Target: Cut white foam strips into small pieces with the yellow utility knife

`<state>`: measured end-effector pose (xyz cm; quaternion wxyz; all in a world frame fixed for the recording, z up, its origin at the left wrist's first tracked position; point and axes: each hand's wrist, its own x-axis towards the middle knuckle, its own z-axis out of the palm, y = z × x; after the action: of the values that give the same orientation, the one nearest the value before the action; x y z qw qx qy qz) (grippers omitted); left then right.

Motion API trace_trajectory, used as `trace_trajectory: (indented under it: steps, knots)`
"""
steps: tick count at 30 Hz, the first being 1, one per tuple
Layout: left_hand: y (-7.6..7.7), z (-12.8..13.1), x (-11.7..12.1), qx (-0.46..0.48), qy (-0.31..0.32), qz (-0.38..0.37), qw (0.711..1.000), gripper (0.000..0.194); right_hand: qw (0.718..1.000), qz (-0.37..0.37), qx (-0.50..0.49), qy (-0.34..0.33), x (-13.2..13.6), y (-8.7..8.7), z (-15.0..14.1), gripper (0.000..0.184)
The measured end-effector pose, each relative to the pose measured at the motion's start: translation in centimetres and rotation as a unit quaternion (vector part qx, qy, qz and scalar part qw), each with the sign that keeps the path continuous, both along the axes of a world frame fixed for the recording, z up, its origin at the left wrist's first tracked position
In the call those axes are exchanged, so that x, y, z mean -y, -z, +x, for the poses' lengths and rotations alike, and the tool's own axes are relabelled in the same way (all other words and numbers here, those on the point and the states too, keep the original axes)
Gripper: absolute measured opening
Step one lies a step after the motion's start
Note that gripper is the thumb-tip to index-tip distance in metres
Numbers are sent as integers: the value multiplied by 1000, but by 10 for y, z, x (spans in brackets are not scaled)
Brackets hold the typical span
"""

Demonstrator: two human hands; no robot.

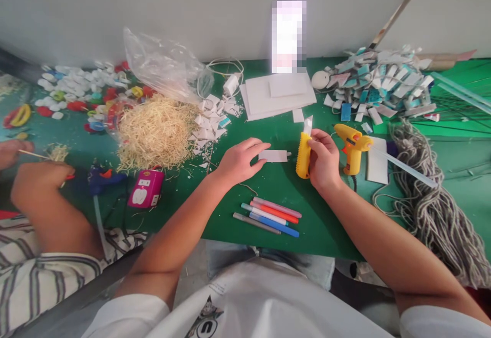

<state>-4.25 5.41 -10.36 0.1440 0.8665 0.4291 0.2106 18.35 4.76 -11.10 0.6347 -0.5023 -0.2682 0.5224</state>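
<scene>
Pens [268, 215], five of them, lie nearest us by the table's [307, 225] near edge, between our forearms. Our right hand [324, 161] is closed around a yellow knife [304, 155], held upright with its blade out at the top; our left hand [240, 160] rests with fingers loosely curled and their tips pressing the left end of a white strip [273, 156], which lies flat on the table just left of the knife. We judge the chief risk to be the bare blade close to our left fingertips: a slip along the strip would reach them. A yellow glue gun [353, 146] stands just behind our right hand, its glue stick [406, 169] pointing right; whether it is hot we cannot tell, and a backward knock of the wrist could topple it. Straw [153, 131] is heaped towards the left, caps [76, 92] at the far left corner, foam offcuts [379, 80] far right, yarn [433, 200] at the right edge. A co-worker's hand [36, 179] works at the left edge, well apart from the blade.
</scene>
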Motion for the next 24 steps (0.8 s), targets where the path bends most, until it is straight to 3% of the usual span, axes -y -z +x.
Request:
trace_trajectory:
  steps: [7,12,16,20,22,24]
  knots:
    - [8,16,11,75,30,109,991,31,999,13,13,-36,2,0,-1,35]
    - [14,25,11,12,121,199,972,43,997,-13,-54,-59,2,-3,-5,46]
    - [12,27,10,21,161,267,950,38,988,-21,-84,-130,4,-7,-7,55]
    - [10,23,13,99,120,287,945,33,982,-8,-63,-178,6,-6,-8,47]
    - [11,17,13,148,68,296,941,30,987,23,-7,-157,7,-4,-8,34]
    - [14,10,11,187,9,305,934,29,990,58,61,-110,8,-1,-7,44]
